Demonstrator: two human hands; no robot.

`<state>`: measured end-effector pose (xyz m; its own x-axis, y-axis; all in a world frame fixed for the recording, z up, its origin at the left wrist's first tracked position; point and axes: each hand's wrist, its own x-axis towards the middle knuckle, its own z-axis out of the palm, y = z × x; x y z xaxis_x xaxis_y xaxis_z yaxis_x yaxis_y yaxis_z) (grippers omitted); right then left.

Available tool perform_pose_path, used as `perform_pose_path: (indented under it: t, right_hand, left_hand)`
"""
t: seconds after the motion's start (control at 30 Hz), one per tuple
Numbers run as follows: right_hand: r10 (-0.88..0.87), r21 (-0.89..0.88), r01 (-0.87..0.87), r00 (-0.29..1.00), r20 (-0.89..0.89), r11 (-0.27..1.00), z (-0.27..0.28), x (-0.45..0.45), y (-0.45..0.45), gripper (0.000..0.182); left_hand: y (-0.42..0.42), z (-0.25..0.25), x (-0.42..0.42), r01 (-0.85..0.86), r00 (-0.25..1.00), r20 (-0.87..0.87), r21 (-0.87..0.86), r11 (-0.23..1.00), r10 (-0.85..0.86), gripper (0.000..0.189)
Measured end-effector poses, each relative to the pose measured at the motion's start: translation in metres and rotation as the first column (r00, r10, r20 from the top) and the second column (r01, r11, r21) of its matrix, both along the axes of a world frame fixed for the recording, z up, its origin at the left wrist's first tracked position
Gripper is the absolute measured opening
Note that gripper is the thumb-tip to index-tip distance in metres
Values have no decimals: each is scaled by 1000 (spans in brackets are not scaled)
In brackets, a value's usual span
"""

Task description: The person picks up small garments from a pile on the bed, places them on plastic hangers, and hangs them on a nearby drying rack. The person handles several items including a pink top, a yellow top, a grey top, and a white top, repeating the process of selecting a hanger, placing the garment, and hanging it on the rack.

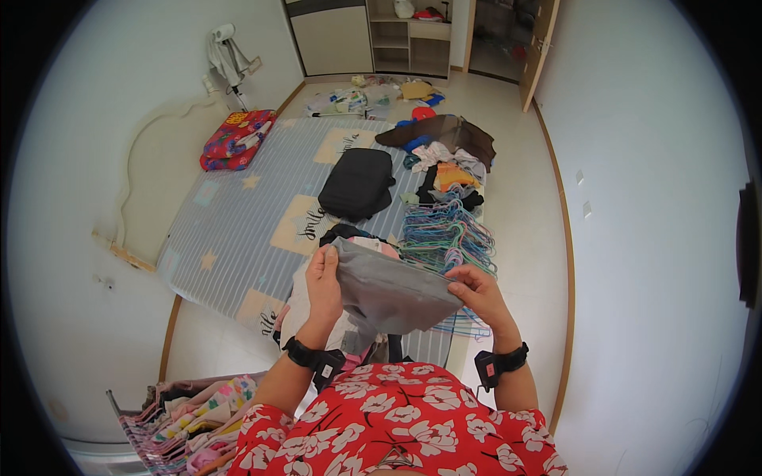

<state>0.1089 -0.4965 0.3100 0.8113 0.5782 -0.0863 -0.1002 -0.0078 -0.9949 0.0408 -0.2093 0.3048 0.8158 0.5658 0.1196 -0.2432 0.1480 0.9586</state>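
Note:
A grey cloth garment (396,291) hangs stretched between my two hands in front of my body. My left hand (324,279) pinches its upper left corner between thumb and fingers. At its right edge, my right hand (476,291) grips the fabric in the same way. Just beyond the garment lies a large pile of plastic-coated hangers (443,229) in blue, green and pink. Partly hidden behind and under the grey fabric is a heap of clothes (303,294), pale and dark. A black folded item (359,183), perhaps a bag, rests farther up the bed.
The striped bed (238,208) bears a red patterned bundle (238,140) and a clothes pile (452,149). A rack of hung clothes (196,416) stands at lower left. Plastic bags (339,102) lie on the floor by the cabinet (333,41). The door (537,56) stands ajar.

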Motion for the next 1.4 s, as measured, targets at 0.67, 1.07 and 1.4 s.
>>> perform_pose_path:
  t: [0.67, 1.07, 1.4]
  right_hand:
    - [-148, -364, 14, 927, -344, 931, -295, -1, -58, 17]
    - [-457, -739, 389, 881, 124, 551, -501, 44, -80, 23]
    - [-480, -738, 480, 844, 239, 475, -530, 55, -68, 24]
  left_hand:
    - [-49, -250, 35, 347, 584, -660, -322, 881, -472, 24]
    - [-59, -282, 57, 102, 519, -748, -427, 899, -414, 22]
    - [-48, -296, 64, 122, 488, -784, -373, 920, -383, 23]
